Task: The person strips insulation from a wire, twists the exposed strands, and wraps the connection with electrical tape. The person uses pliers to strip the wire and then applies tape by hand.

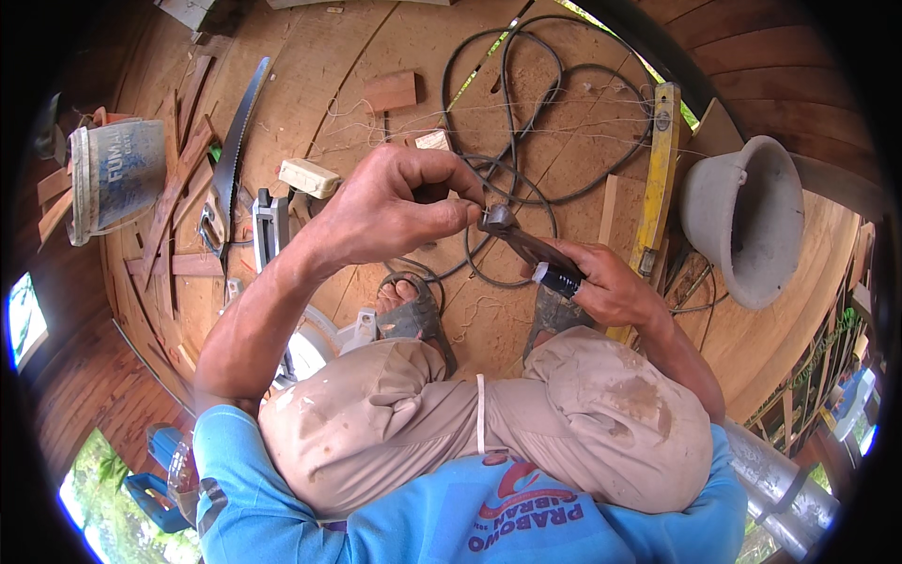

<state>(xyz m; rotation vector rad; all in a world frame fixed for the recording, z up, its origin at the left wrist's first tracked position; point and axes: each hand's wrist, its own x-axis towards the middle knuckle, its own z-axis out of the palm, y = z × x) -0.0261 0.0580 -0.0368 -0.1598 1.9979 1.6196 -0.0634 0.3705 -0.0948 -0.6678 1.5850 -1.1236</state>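
Note:
My left hand [409,202] is raised in front of me, thumb and forefinger pinched together beside the tool's head; whatever they hold is too small to make out. In my right hand [615,282] is a pair of dark metal pincers [528,246], its rounded head pointing up and left, almost touching my left fingertips. A black part with white marks [556,280] shows by my right thumb. Below the hands are my sandalled feet [409,305] on the wooden floor [479,324].
A handsaw [235,150], wood strips [188,179] and a dirty bucket [120,179] lie left. Black cable [554,94] and thin string coil ahead, near wood blocks [390,91]. A yellow spirit level [660,169] and a grey basin [752,221] stand right.

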